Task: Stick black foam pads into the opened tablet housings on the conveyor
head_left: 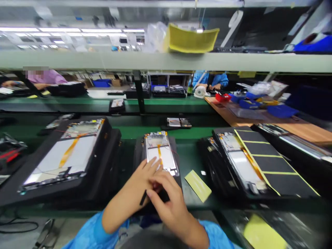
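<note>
An opened tablet-like device with a white battery and an orange ribbon lies on black foam in the middle. My left hand is over its near end, fingers spread and pointing away from me. Just right of it, my right hand is curled, its thumb and fingers close to the back of my left hand. A short black strip shows at my left hand, by the tip of my right thumb. Whether my right fingers grip anything is hidden.
Another opened device rests on stacked foam at left. To the right are a third device, a black sheet with yellow-edged strips and a yellow paper. A shelf beam crosses above. Two people work across the line.
</note>
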Demonstrator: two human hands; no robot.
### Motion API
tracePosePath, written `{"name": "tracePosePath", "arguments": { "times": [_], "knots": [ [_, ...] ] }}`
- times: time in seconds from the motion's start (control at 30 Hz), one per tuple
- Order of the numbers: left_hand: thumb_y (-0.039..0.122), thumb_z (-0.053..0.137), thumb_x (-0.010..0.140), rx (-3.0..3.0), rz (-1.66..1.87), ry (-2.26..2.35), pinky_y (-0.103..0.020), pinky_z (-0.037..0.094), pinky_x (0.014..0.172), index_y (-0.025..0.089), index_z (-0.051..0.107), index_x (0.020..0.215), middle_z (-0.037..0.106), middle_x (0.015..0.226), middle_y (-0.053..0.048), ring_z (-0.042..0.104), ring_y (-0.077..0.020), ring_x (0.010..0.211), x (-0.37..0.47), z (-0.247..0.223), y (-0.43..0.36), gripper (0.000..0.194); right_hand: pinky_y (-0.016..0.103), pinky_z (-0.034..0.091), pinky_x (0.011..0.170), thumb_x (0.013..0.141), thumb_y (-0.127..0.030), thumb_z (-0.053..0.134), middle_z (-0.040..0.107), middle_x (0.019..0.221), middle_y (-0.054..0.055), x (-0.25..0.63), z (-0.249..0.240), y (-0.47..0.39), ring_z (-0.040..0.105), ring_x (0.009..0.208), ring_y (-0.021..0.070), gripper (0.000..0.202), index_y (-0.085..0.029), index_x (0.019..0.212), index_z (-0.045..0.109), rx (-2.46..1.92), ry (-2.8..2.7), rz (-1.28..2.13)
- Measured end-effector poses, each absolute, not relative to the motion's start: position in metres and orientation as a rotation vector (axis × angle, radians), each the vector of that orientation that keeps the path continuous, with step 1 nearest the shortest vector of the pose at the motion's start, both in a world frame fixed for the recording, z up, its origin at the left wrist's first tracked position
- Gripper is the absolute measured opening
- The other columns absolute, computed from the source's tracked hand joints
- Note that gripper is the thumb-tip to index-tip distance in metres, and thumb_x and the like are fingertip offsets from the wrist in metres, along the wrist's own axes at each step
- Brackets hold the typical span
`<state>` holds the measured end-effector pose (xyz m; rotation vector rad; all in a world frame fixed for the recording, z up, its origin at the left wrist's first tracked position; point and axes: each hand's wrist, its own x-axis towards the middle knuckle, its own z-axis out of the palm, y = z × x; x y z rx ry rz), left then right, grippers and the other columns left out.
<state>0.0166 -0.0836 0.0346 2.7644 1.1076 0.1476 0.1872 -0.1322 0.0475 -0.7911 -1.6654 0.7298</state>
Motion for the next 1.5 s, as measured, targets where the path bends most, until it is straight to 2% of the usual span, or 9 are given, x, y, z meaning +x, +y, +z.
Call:
{"name": "tracePosePath", "arguments": {
  "times": [0.2, 0.43, 0.63, 0.87, 0.97, 1.13, 1.33, 1.43, 1.5],
  "knots": [
    [0.02, 0.051, 0.075, 2.868, 0.104, 1.108, -0.061, 0.026, 0.125, 0.006, 0.037, 0.157, 0.032, 0.168, -0.02, 0.024, -0.0407, 0.156, 0.017, 0.036, -0.086, 0.085, 0.029, 0.054, 0.092, 0.091, -0.01, 0.068, 0.069, 0.098, 0.007, 0.19, 0.046, -0.133, 0.068, 0.096, 0.0176, 0.011, -0.017, 0.092, 0.075, -0.796, -1.644, 0.77],
    [0.021, 0.05, 0.079, 2.894, -0.081, 1.267, -0.056, 0.028, 0.125, 0.008, 0.034, 0.159, 0.035, 0.167, -0.018, 0.028, -0.0386, 0.156, 0.014, 0.036, -0.094, 0.083, 0.034, 0.055, 0.089, 0.095, -0.012, 0.058, 0.069, 0.096, 0.007, 0.185, 0.044, -0.135, 0.065, 0.094, 0.0199, 0.01, -0.019, 0.095, 0.064, -0.742, -1.785, 0.664],
    [0.016, 0.044, 0.084, 2.965, -0.033, 1.504, -0.052, 0.038, 0.121, 0.02, 0.043, 0.156, 0.045, 0.163, -0.01, 0.038, -0.0288, 0.153, 0.006, 0.0, -0.099, 0.072, 0.033, 0.057, 0.08, 0.093, -0.008, 0.052, 0.068, 0.095, 0.01, 0.176, 0.031, -0.136, 0.062, 0.089, 0.0211, 0.015, -0.018, 0.102, 0.059, -0.608, -1.883, 0.388],
    [0.021, 0.053, 0.075, 2.929, -0.232, 1.518, -0.053, 0.043, 0.119, 0.019, 0.045, 0.156, 0.042, 0.163, -0.012, 0.04, -0.0341, 0.152, -0.004, 0.004, -0.095, 0.081, 0.031, 0.058, 0.071, 0.102, -0.022, 0.043, 0.067, 0.086, 0.008, 0.166, 0.019, -0.123, 0.063, 0.082, 0.0206, 0.014, -0.019, 0.1, 0.056, -0.462, -1.798, 0.233],
    [0.017, 0.048, 0.083, 3.109, -0.045, 1.504, -0.043, 0.054, 0.107, 0.021, 0.061, 0.144, 0.059, 0.151, -0.01, 0.058, -0.0292, 0.138, -0.01, 0.012, -0.1, 0.063, 0.03, 0.06, 0.072, 0.107, -0.03, 0.04, 0.068, 0.086, 0.007, 0.172, 0.024, -0.124, 0.065, 0.081, 0.0189, 0.018, -0.021, 0.101, 0.055, -0.341, -1.784, 0.225],
    [0.04, 0.044, 0.102, 3.373, 0.595, 1.35, -0.036, 0.06, 0.086, 0.014, 0.071, 0.125, 0.074, 0.13, -0.011, 0.073, -0.0262, 0.113, -0.024, 0.053, -0.132, 0.044, 0.031, 0.06, 0.083, 0.108, -0.031, 0.045, 0.068, 0.094, 0.007, 0.22, 0.047, -0.144, 0.068, 0.093, 0.0186, 0.013, -0.024, 0.102, 0.054, -0.368, -1.732, 0.427],
    [0.031, 0.04, 0.108, 3.083, 0.739, 1.166, -0.038, 0.055, 0.105, 0.02, 0.067, 0.13, 0.071, 0.135, -0.007, 0.067, -0.0226, 0.123, 0.026, 0.08, -0.088, 0.036, 0.035, 0.056, 0.093, 0.102, -0.022, 0.055, 0.066, 0.118, 0.01, 0.274, 0.019, -0.115, 0.065, 0.113, 0.0208, 0.016, -0.024, 0.118, 0.058, -1.028, -1.304, 0.502],
    [0.026, 0.038, 0.106, 2.793, 0.509, 0.981, -0.053, 0.043, 0.118, 0.018, 0.063, 0.139, 0.058, 0.151, -0.014, 0.052, -0.0286, 0.14, 0.057, 0.065, -0.02, 0.042, 0.037, 0.057, 0.095, 0.097, -0.024, 0.061, 0.069, 0.124, 0.012, 0.275, -0.011, -0.089, 0.068, 0.117, 0.022, 0.034, -0.022, 0.13, 0.052, -1.141, -1.208, 0.565],
    [0.027, 0.05, 0.1, 2.746, 0.415, 0.89, -0.049, 0.047, 0.114, 0.02, 0.07, 0.128, 0.065, 0.141, -0.013, 0.059, -0.0274, 0.131, 0.069, 0.056, 0.022, 0.035, 0.04, 0.056, 0.1, 0.094, -0.022, 0.062, 0.072, 0.122, 0.012, 0.268, -0.025, -0.08, 0.071, 0.116, 0.0223, 0.04, -0.021, 0.132, 0.05, -1.135, -1.242, 0.63]
  ]
}}
